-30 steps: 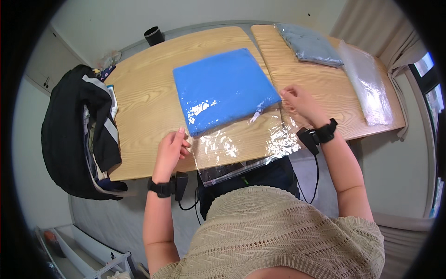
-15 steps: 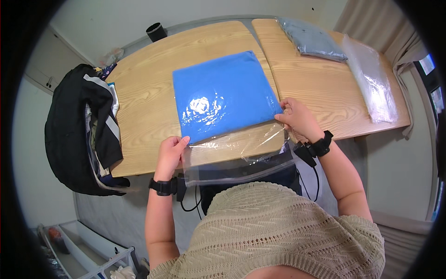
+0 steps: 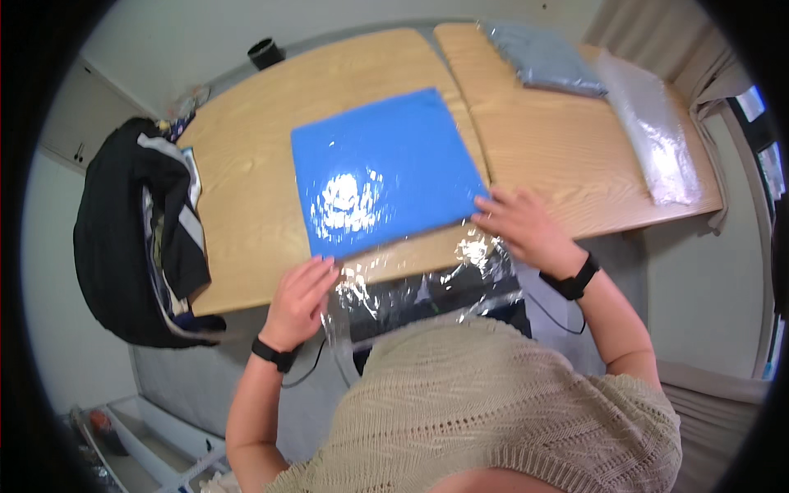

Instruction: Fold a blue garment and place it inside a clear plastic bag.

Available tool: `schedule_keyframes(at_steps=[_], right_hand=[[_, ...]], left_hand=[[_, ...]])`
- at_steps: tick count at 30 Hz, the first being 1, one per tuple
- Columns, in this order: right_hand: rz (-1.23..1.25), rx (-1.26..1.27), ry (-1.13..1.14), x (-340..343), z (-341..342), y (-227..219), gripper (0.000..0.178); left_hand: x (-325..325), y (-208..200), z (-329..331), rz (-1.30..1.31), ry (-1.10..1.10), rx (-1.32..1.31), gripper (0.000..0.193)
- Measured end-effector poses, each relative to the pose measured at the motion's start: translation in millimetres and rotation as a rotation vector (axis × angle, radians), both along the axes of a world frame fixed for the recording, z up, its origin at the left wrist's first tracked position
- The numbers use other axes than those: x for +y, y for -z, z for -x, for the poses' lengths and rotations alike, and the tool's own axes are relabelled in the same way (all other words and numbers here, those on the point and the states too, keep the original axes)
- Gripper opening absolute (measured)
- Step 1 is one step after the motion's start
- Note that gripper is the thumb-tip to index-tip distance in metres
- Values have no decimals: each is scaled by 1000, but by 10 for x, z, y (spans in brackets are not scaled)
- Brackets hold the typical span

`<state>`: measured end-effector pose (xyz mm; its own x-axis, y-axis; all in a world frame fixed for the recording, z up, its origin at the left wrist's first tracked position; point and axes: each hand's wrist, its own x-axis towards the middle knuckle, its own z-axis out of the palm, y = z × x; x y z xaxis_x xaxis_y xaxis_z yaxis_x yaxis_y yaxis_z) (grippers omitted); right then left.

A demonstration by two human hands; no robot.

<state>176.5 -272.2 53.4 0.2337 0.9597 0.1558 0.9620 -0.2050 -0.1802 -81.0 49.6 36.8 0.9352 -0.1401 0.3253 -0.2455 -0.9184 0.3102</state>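
Note:
A folded blue garment [image 3: 386,164] lies flat inside a clear plastic bag on the wooden table. The loose mouth of the clear bag [image 3: 427,287] hangs over the near table edge toward my body. At the bag's near left corner, my left hand [image 3: 298,301] rests with fingers stretched out and touching the plastic. My right hand [image 3: 528,231] lies over the near right corner, its fingers extended and spread on the bag. Neither hand visibly grips anything.
A pile of dark clothes [image 3: 123,238] with a black-and-white sleeve hangs at the left table edge. On the second table [image 3: 551,148] at right are a bagged grey garment [image 3: 549,62] and clear plastic bags [image 3: 653,131]. A black bin [image 3: 265,52] stands behind.
Both hands have loosened from pinching the bag's corners to lying with fingers stretched out. The left hand has shifted slightly nearer me, and the open flap has crumpled.

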Motion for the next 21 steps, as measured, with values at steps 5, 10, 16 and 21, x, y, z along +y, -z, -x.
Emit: schedule_keyframes(at_steps=[5, 10, 16, 21], right_hand=[[35, 81, 25, -33, 53, 179, 59], [-136, 227, 50, -71, 56, 176, 34], [-288, 417, 187, -47, 54, 177, 20], [-450, 624, 251, -67, 150, 307, 21]], left_hand=[[-10, 163, 76, -32, -42, -33, 41], [-41, 162, 90, 70, -83, -24, 34], [-62, 85, 29, 372, -220, -4, 24], [-194, 95, 80, 624, -327, -23, 22]])
